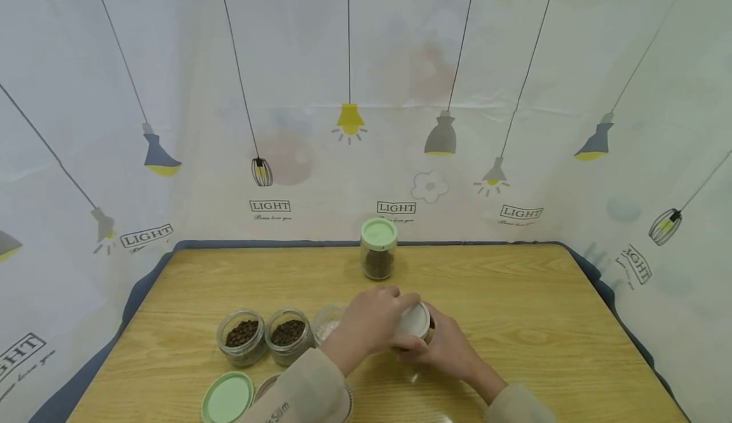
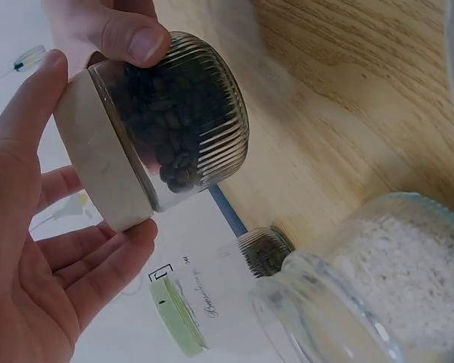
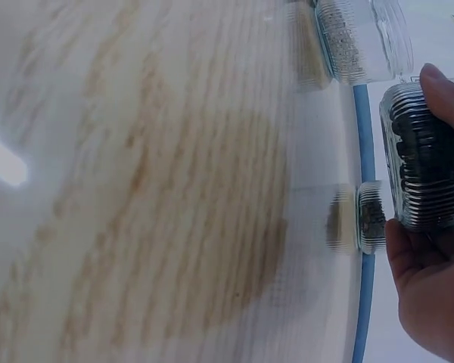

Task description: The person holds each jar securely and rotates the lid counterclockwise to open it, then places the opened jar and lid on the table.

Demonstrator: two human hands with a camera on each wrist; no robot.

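Note:
A ribbed glass jar (image 2: 178, 113) of dark coffee beans, capped with a whitish lid (image 2: 98, 151), is held above the table between both hands. My left hand (image 1: 372, 321) grips the lid by its rim, thumb on one side and fingers on the other. Around the jar's glass body curls my right hand (image 1: 452, 350), its thumb along the side in the left wrist view. Left of the hands stands an open jar of white grains (image 1: 328, 328), partly hidden by the left hand.
Two open jars, the left jar (image 1: 241, 337) and the right jar (image 1: 288, 336), contain dark beans. A green lid (image 1: 227, 397) lies in front of them, beside another round item partly under the left sleeve. At the back stands a green-lidded jar (image 1: 379, 248) with dark contents.

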